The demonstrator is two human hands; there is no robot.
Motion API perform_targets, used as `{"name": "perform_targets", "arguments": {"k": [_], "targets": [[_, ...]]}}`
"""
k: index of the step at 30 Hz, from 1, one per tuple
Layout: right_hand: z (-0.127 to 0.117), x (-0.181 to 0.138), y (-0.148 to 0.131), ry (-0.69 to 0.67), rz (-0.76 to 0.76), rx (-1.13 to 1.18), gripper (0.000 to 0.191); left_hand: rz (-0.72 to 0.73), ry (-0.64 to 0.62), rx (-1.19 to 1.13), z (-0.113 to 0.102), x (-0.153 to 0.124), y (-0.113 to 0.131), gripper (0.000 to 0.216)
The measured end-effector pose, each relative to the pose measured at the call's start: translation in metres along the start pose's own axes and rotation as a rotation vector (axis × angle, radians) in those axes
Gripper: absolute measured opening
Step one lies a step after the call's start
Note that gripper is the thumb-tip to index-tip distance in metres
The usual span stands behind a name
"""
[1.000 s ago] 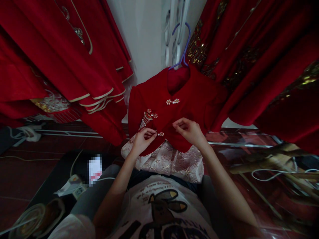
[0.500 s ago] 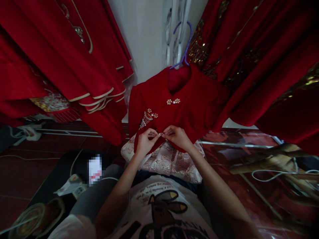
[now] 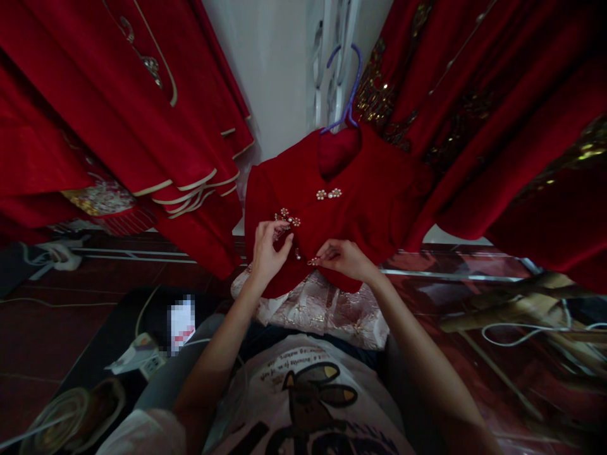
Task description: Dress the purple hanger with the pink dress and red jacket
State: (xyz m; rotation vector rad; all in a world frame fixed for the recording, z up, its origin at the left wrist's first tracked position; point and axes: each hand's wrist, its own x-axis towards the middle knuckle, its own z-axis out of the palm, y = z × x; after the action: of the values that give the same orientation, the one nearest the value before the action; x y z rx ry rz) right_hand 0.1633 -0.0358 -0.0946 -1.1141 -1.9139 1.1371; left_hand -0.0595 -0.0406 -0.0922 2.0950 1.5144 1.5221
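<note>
A small red velvet jacket hangs on a purple hanger in front of me, over a pale brocade skirt. It has pearl flower buttons at the collar and at the left chest. My left hand rests on the jacket just under the chest button, fingers curled around a beaded tassel. My right hand pinches the lowest pearl button at the front edge.
Long red embroidered garments hang at the left and right. A white wall shows between them. A power strip and cables lie on the dark floor at lower left; a glossy surface with a white cord is at right.
My left hand let go of the lowest button and moved up to the chest tassel. My right hand stayed at the lowest button and keeps pinching it.
</note>
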Motion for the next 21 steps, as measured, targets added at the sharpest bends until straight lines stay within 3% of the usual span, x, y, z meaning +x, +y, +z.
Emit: {"name": "perform_targets", "arguments": {"k": [6, 12, 17, 21], "targets": [[-0.013, -0.004, 0.0, -0.039, -0.008, 0.009, 0.02, 0.358, -0.216, 0.354, -0.025, 0.052, -0.008, 0.023], [-0.011, -0.003, 0.0, -0.052, -0.013, 0.03, 0.018, 0.557, -0.374, 0.37, -0.033, 0.071, -0.007, 0.013], [-0.011, -0.004, -0.002, -0.031, -0.01, 0.02, 0.022, 0.535, -0.466, 0.207, -0.027, 0.081, -0.015, 0.011], [-0.014, -0.004, -0.002, -0.037, -0.003, 0.02, 0.019, 0.438, -0.44, 0.13, -0.015, 0.087, -0.015, 0.009]]}}
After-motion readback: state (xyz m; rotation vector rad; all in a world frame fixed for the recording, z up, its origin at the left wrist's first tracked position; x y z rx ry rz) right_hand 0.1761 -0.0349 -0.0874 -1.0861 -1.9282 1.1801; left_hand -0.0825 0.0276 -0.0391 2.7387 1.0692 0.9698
